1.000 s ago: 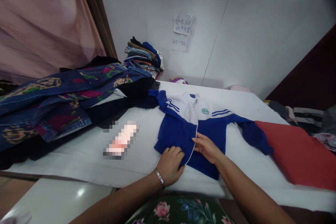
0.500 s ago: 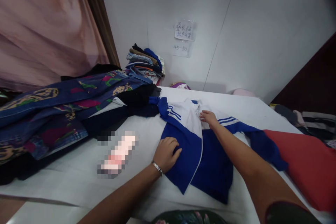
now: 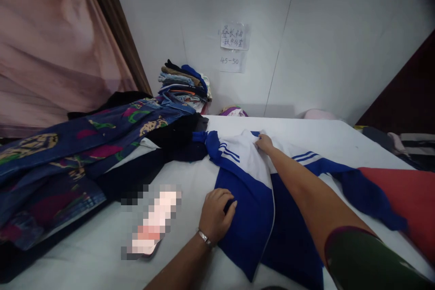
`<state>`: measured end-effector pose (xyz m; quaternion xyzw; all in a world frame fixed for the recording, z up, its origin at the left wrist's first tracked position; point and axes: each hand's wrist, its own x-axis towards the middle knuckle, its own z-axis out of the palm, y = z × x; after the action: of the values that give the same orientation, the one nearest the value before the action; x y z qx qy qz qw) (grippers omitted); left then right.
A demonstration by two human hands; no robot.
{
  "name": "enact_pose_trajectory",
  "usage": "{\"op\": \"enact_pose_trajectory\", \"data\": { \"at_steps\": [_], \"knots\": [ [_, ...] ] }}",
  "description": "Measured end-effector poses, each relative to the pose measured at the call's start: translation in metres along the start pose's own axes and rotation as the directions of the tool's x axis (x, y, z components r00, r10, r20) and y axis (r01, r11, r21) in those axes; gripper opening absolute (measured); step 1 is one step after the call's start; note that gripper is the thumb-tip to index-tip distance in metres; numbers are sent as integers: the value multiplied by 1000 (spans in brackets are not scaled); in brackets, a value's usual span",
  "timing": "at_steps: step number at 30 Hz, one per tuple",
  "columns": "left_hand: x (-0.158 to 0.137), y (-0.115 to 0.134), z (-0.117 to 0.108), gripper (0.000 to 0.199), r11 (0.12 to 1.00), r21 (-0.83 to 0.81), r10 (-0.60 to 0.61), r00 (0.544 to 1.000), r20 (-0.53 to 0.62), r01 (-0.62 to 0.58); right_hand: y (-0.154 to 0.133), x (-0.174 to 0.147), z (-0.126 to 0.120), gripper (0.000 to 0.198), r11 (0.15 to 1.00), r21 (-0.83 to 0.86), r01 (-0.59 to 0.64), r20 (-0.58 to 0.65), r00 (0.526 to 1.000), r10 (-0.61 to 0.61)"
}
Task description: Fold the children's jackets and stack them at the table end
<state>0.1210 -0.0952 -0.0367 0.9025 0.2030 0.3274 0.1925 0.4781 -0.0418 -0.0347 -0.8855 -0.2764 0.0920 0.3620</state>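
A blue and white long-sleeved jacket (image 3: 248,195) lies spread on the white bed-like surface, its collar end away from me and its hem nearest. My left hand (image 3: 218,213) rests on the jacket's blue left side, fingers slightly bent and thumb apart. Up by the collar, my right hand (image 3: 264,143) has its fingers closed on the white cloth at the front opening. The striped right sleeve runs out to the right under my forearm, while the left sleeve is bunched near the dark clothes.
Left of the jacket lies a patterned denim garment (image 3: 84,145) over dark clothes. A folded clothes stack (image 3: 185,84) stands by the wall. A pixelated object (image 3: 154,224) lies near my left hand. Red cloth (image 3: 401,195) is at right; paper signs (image 3: 234,36) hang on the wall.
My right hand has moved up toward the collar and closed on the jacket's front edge. My left hand stays on the blue side. The view has shifted slightly closer.
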Motion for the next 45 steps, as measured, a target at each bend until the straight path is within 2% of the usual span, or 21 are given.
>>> {"op": "enact_pose_trajectory", "data": {
  "at_steps": [3,7,11,15,18,22,24,27,30,32,34,36,38,40,43,45],
  "knots": [
    [1,-5,0,12,999,21,-29,998,-51,30,-11,16,-10,47,999,-13,40,-88,995,-41],
    [2,-10,4,19,995,6,-97,994,-57,98,-16,35,-20,44,999,-31,19,-153,988,-23],
    [2,-14,6,23,976,-52,-214,976,-36,212,0,30,-12,41,1000,-24,-9,-123,992,6],
    [5,-20,1,26,916,-146,-379,925,-7,374,16,7,-4,43,999,40,33,-36,999,-32],
    [9,-27,-3,25,890,-178,-423,906,25,420,22,-22,-7,42,992,94,83,28,996,-86],
    [12,-30,-7,28,868,-85,-480,871,102,489,29,-87,-16,36,970,151,190,120,971,-209],
    [13,-29,-8,29,855,-26,-509,847,151,519,34,-128,-23,32,939,164,303,192,924,-332],
    [13,-28,-9,29,839,22,-536,819,204,544,45,-193,-38,31,865,100,491,270,824,-499],
    [14,-29,-8,22,805,-57,-566,793,228,591,54,-252,-51,34,804,68,591,303,755,-581],
    [16,-30,-8,15,716,-236,-597,751,282,657,58,-281,-57,34,784,85,615,334,724,-604],
    [18,-32,-10,20,551,-433,-625,696,352,714,61,-301,-59,34,772,98,628,340,708,-619],
    [18,-34,-13,25,448,-497,-665,649,370,743,63,-312,-58,34,757,94,647,320,700,-638],
    [16,-36,-16,23,459,-453,-712,621,327,764,65,-317,-57,35,743,72,665,302,696,-652],
    [13,-38,-19,17,526,-344,-743,617,260,778,66,-320,-56,36,738,45,673,295,697,-654],
    [7,-40,-23,12,660,-80,-730,663,165,747,68,-326,-57,37,728,36,684,323,682,-656],
    [4,-39,-25,10,707,88,-707,696,123,702,68,-330,-58,39,716,29,698,356,662,-660]
  ]
}}
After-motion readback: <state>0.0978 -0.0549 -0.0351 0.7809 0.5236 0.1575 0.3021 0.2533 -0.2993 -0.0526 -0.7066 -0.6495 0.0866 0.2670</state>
